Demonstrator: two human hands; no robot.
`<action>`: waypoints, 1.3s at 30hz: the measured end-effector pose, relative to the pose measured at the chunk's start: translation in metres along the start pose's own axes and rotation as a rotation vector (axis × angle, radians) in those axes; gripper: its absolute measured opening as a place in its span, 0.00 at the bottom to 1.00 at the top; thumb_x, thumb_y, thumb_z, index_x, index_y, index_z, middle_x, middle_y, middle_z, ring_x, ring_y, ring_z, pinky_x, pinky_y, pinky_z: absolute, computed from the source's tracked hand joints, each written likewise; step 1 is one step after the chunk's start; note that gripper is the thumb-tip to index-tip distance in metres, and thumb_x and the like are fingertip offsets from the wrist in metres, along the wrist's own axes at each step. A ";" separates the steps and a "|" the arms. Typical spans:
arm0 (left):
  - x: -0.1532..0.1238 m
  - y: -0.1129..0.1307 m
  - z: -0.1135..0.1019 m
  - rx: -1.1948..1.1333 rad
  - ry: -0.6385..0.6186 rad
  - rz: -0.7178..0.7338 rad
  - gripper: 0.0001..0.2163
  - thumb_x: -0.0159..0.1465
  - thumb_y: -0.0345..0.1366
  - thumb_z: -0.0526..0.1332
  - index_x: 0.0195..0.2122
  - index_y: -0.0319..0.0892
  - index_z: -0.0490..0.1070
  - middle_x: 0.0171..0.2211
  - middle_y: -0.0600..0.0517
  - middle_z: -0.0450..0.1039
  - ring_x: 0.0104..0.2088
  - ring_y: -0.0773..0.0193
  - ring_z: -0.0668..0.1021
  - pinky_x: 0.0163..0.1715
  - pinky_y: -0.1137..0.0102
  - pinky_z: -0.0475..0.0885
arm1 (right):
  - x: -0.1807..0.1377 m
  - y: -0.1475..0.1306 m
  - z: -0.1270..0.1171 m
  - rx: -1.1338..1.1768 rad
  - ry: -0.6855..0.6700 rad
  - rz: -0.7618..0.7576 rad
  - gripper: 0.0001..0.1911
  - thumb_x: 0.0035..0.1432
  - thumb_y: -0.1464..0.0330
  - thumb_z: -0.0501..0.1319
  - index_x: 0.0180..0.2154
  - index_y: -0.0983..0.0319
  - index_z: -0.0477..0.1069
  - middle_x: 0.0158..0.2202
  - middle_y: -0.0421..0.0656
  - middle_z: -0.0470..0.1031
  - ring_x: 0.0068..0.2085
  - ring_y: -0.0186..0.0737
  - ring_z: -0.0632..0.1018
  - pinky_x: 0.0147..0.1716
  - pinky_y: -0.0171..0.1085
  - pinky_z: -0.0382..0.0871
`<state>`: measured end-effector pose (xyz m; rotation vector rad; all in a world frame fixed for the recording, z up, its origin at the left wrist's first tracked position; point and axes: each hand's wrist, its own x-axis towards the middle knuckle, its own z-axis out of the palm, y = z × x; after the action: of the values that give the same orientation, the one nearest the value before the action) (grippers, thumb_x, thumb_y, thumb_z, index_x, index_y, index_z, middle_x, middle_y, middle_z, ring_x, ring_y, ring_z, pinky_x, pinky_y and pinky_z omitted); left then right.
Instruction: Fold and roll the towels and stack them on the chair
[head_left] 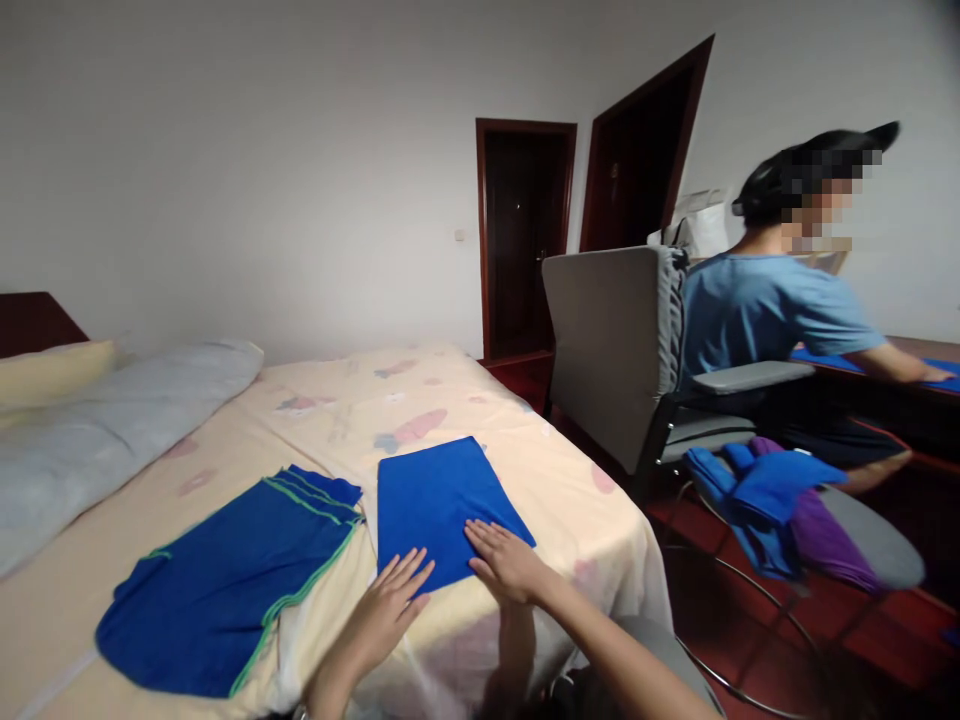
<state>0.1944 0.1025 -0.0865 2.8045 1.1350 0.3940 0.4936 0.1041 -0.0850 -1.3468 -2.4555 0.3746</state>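
A blue cloth, folded into a flat four-sided shape, lies near the front edge of the bed. My left hand rests on its near left corner, fingers spread. On the near right part of the cloth, my right hand lies flat with its fingers stretched out. Neither hand grips anything. Left of this cloth is a larger pile of darker blue cloth with green stitched edges, its layers lying loosely over one another.
The bed has a patterned cream sheet and a grey pillow. At the right, a co-worker sits in a grey chair, one hand on blue cloth. Blue and purple cloths lie on a stool.
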 end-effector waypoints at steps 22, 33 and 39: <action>-0.052 0.004 -0.015 0.238 0.209 -0.003 0.22 0.68 0.26 0.53 0.56 0.54 0.76 0.49 0.47 0.82 0.50 0.47 0.82 0.52 0.50 0.80 | -0.016 -0.006 -0.018 -0.039 0.090 -0.186 0.16 0.71 0.66 0.56 0.56 0.57 0.76 0.56 0.46 0.78 0.57 0.50 0.77 0.55 0.44 0.72; 0.006 0.040 -0.009 0.095 0.161 0.052 0.24 0.73 0.37 0.53 0.70 0.47 0.58 0.65 0.47 0.68 0.64 0.54 0.71 0.62 0.56 0.71 | 0.010 -0.035 0.022 -0.015 0.120 -0.197 0.28 0.72 0.62 0.55 0.68 0.67 0.59 0.68 0.54 0.60 0.68 0.50 0.63 0.67 0.51 0.59; -0.032 0.004 -0.009 -0.078 0.092 -0.099 0.23 0.72 0.35 0.55 0.68 0.53 0.61 0.66 0.51 0.66 0.64 0.57 0.71 0.62 0.59 0.71 | -0.031 0.027 -0.006 -0.044 0.088 0.059 0.30 0.70 0.59 0.57 0.69 0.62 0.58 0.69 0.52 0.56 0.69 0.53 0.60 0.68 0.56 0.58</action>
<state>0.1726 0.0770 -0.0838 2.6760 1.2429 0.5503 0.5321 0.0924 -0.0938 -1.4247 -2.3700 0.2705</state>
